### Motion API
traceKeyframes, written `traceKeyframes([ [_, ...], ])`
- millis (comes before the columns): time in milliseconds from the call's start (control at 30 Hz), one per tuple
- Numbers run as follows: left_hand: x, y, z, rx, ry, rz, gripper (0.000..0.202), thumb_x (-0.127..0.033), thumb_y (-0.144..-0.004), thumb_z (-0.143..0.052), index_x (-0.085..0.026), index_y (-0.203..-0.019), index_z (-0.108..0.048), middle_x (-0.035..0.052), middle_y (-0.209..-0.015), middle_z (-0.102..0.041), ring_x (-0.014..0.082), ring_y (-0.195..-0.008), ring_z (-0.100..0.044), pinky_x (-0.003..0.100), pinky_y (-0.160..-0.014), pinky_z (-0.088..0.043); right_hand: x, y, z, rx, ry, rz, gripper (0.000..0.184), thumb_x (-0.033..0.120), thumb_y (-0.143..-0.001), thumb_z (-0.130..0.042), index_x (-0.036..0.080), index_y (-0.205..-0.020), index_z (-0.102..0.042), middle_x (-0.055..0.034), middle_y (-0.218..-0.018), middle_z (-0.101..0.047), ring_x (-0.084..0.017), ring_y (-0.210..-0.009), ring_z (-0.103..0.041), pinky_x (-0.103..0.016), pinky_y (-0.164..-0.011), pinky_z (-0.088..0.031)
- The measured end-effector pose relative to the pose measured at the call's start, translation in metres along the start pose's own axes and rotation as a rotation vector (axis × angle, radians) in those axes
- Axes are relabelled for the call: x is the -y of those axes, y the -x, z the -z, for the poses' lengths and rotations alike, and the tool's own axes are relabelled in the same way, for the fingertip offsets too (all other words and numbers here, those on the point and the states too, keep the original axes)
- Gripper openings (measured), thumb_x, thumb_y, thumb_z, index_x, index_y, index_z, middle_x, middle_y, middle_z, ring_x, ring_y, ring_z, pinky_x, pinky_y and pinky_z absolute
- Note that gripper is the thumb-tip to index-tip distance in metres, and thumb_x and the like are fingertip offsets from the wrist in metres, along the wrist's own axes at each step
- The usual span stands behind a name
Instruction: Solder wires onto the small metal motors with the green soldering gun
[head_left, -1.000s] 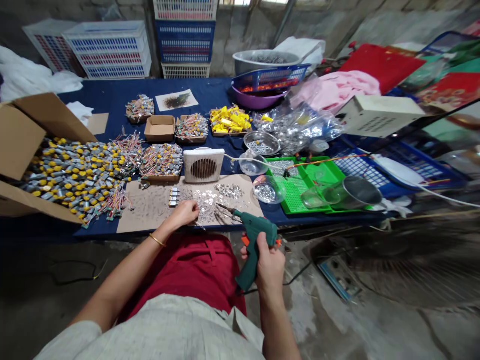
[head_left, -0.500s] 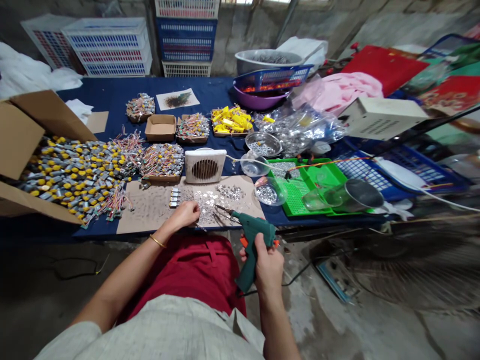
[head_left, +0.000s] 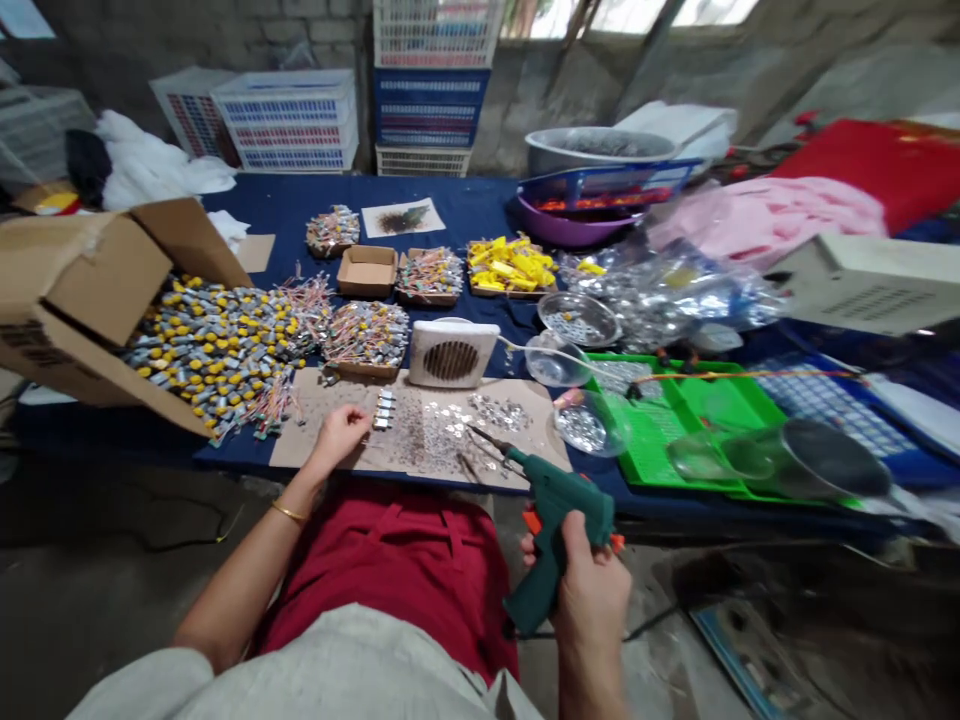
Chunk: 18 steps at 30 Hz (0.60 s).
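My right hand [head_left: 589, 580] is closed around the grip of a green glue gun [head_left: 551, 525] with an orange trigger; its metal tip points up-left over the front edge of a brown cardboard sheet [head_left: 315, 440]. My left hand [head_left: 339, 432] rests on that sheet with its fingers curled, just left of a short row of small grey motors [head_left: 384, 408]. I cannot make out whether the fingers hold anything. Small shiny metal pieces [head_left: 499, 410] lie scattered across the sheet.
A tipped cardboard box [head_left: 82, 290] spills yellow-capped motors [head_left: 217, 345] at the left. A small white fan [head_left: 452, 353], clear bowls, trays of wired parts, a green tray [head_left: 675, 420] and a metal cup [head_left: 814, 460] crowd the blue table. Stacked crates stand behind.
The view has swung to the left and up. My left hand has shifted left along the cardboard toward the row of motors. The right hand still grips the glue gun.
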<state>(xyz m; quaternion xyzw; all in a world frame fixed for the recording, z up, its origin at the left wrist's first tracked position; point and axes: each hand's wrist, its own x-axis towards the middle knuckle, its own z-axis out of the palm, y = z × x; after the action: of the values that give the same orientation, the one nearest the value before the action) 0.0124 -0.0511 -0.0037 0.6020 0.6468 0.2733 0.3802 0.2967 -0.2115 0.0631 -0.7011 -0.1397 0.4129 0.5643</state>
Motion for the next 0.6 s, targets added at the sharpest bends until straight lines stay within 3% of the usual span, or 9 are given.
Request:
traceKeyframes([
  [100, 0.014, 0.006, 0.029, -0.119, -0.08, 0.017, 0.023, -0.028, -0.084, -0.054, -0.013, -0.096, -0.066, 0.0078, -0.087, -0.071, 0.0174, -0.079, -0.065, 0.028, -0.075, -0.051, 0.006, -0.003, -0.021, 0.063, 0.035, 0.018, 0.061, 0.067, -0.062, -0.073, 0.009, -0.082, -0.067, -0.0078, -0.055, -0.066, -0.019, -0.039, -0.058, -0.026, -0.034, -0.045],
  [233, 0.02, 0.025, 0.044, -0.236, -0.269, -0.145, 0.025, -0.022, -0.087, -0.051, -0.018, -0.108, -0.064, 0.0104, -0.114, -0.065, 0.0209, -0.108, -0.058, 0.034, -0.096, -0.043, 0.011, 0.001, -0.052, 0.147, 0.114, 0.038, 0.064, 0.069, -0.063, -0.07, 0.008, -0.083, -0.069, -0.0085, -0.055, -0.066, -0.02, -0.041, -0.06, -0.029, -0.037, -0.049],
  [400, 0.015, 0.018, 0.044, -0.086, -0.501, -0.163, 0.018, -0.028, -0.09, -0.05, -0.02, -0.093, -0.066, 0.0086, -0.104, -0.064, 0.025, -0.107, -0.051, 0.041, -0.097, -0.034, 0.012, 0.01, -0.079, 0.214, 0.159, 0.054, 0.06, 0.069, -0.065, -0.069, 0.011, -0.078, -0.069, -0.0082, -0.053, -0.066, -0.019, -0.04, -0.058, -0.027, -0.037, -0.048],
  [600, 0.019, 0.001, 0.047, 0.137, -0.573, -0.284, 0.014, -0.028, -0.088, -0.055, -0.02, -0.094, -0.065, 0.0087, -0.104, -0.063, 0.0256, -0.108, -0.048, 0.042, -0.098, -0.029, 0.014, 0.013, -0.09, 0.2, 0.203, 0.046, 0.066, 0.074, -0.06, -0.068, 0.009, -0.073, -0.07, -0.009, -0.051, -0.064, -0.019, -0.04, -0.058, -0.028, -0.039, -0.048],
])
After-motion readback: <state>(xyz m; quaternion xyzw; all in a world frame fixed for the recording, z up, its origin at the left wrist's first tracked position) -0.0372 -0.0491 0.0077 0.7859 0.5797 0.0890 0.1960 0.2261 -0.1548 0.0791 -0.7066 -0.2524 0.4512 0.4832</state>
